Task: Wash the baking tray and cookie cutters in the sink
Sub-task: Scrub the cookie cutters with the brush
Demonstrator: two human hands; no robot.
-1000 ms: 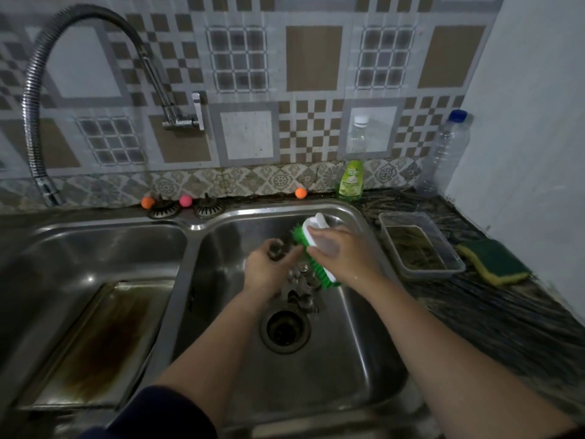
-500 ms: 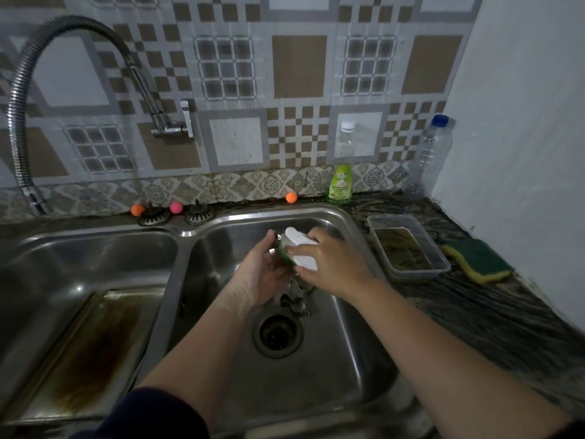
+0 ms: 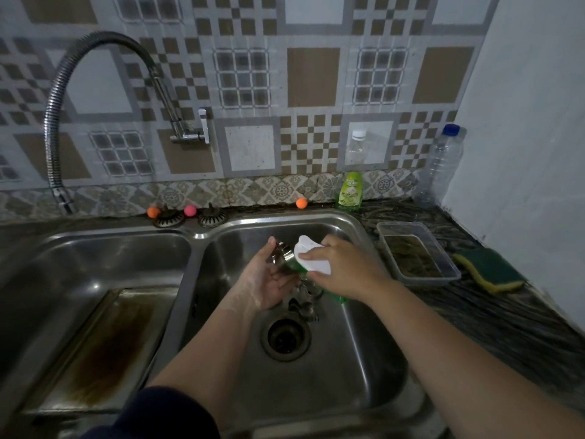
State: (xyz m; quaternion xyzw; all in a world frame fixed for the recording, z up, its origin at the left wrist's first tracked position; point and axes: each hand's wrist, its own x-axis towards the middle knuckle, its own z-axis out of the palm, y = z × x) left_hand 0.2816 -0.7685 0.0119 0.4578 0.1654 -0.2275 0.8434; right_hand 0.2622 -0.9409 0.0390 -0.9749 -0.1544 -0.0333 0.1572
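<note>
Scanning from the left: a stained rectangular metal baking tray lies flat in the left basin of the double stainless sink, untouched, well apart from both hands. The flexible chrome tap curls above that basin; no water stream visible. Over the right basin, the left hand sits palm up, thumb and fingers curled round a small shiny metal cookie cutter. Just beside it, the right hand grips a white-handled scrubbing brush with green bristles, bristles pressed against the cutter. More small metal cutters lie in a cluster on the basin floor, just above the drain; count cannot be told. Right of the sink: green dish-soap bottle, clear plastic container, green-and-yellow sponge on the dark counter. Judgement: step in hand is brushing one cutter; the tray appears not yet washed. Next move likely calls for turning the cutter to reach its inner edge, then a rinse, so the tap would need swinging to the right basin.
</note>
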